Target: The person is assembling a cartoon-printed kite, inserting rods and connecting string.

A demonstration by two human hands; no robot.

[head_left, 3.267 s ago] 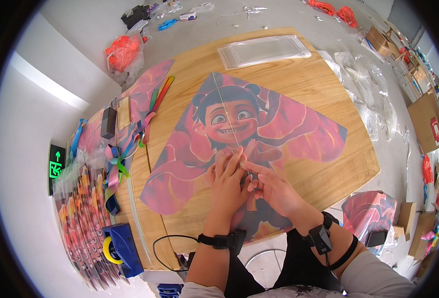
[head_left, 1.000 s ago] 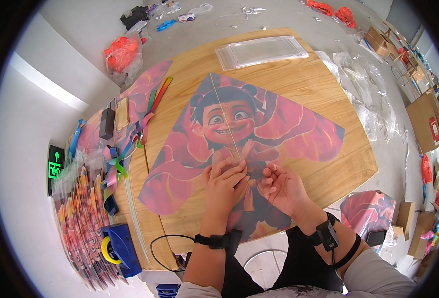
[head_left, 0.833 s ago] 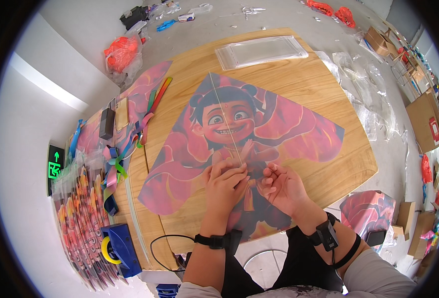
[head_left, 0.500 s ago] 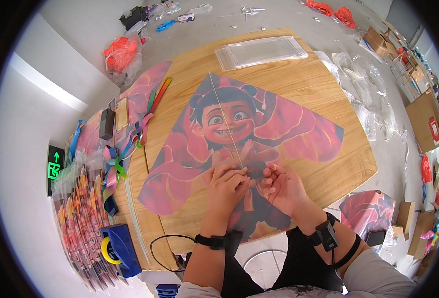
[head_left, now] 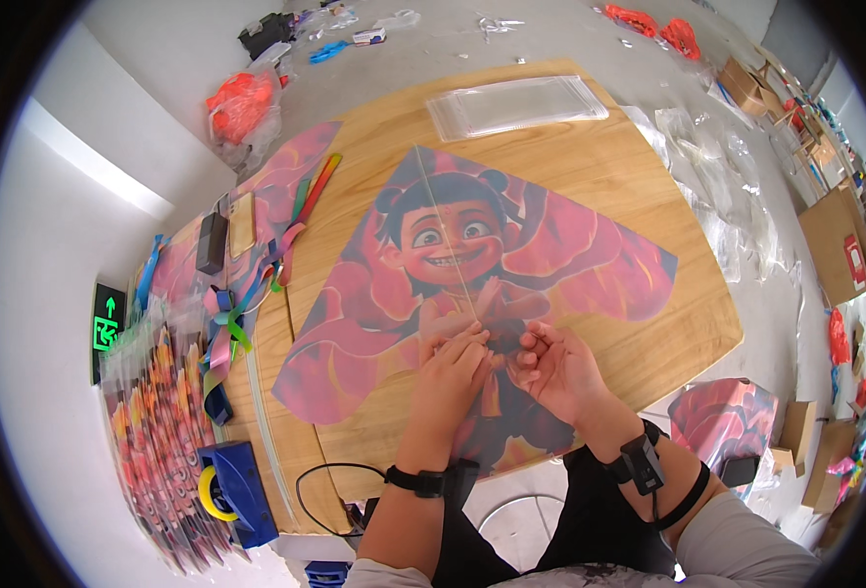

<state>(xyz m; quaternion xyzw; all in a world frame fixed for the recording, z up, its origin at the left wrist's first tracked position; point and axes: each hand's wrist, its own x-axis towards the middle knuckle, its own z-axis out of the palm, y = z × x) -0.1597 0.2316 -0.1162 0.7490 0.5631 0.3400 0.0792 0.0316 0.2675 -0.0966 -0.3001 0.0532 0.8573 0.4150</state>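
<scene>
A kite sail (head_left: 590, 245) printed with a cartoon child and red flames lies spread on the wooden table in front of me. A thin pale rod (head_left: 436, 208) runs from its top point down its middle to my left hand. My left hand (head_left: 450, 367) rests palm down over the rod's lower part, its fingers stretched out and lying on the sail. Just to the right, my right hand (head_left: 557, 370) is turned partly palm up over the sail with curled fingers. Whatever its fingertips pinch, if anything, is too small to make out.
A clear plastic sleeve (head_left: 516, 106) lies at the table's far edge. At left are colourful ribbons (head_left: 227, 328), a phone (head_left: 242, 223), a black box (head_left: 212, 243), a blue tape dispenser (head_left: 242, 493) and packed printed kites (head_left: 164, 421). Plastic wrap (head_left: 712, 186) covers floor at right.
My left hand's fingers have straightened and flattened onto the sail; they were more bent and raised before. My right hand stays in nearly the same place, still curled.
</scene>
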